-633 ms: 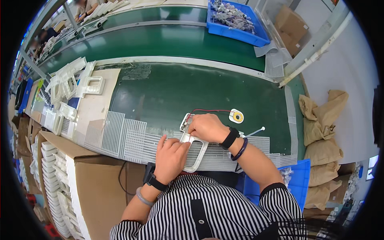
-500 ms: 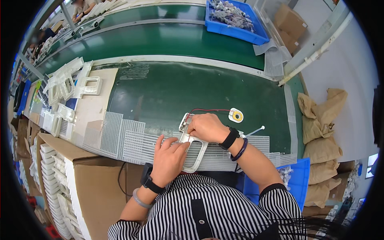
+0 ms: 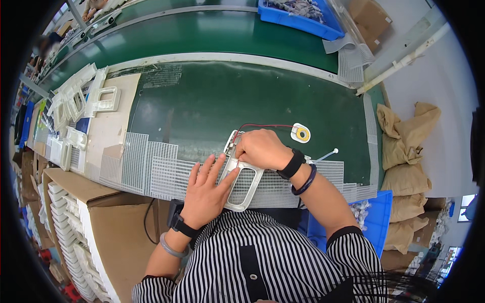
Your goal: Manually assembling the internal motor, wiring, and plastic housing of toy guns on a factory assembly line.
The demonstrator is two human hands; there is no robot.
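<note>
A white plastic housing with a looped handle lies on the table in front of me, its narrow end pointing away. My right hand is over its upper part, fingers closed in a pinch; what they grip is hidden. My left hand rests along the housing's left side with fingers spread, its thumb touching the frame near a thin red wire. From the narrow end a red wire runs right to a white oval piece with a yellow disc, which lies flat on the green surface.
White mesh matting covers the table's near edge. More white housings are piled at the left, above a cardboard box of stacked white parts. A white-headed stick lies by my right wrist. Blue bins stand near right and far.
My left hand has flattened, its fingers spreading along the housing's left side. My right hand stays at the same part. The whole view has shifted slightly.
</note>
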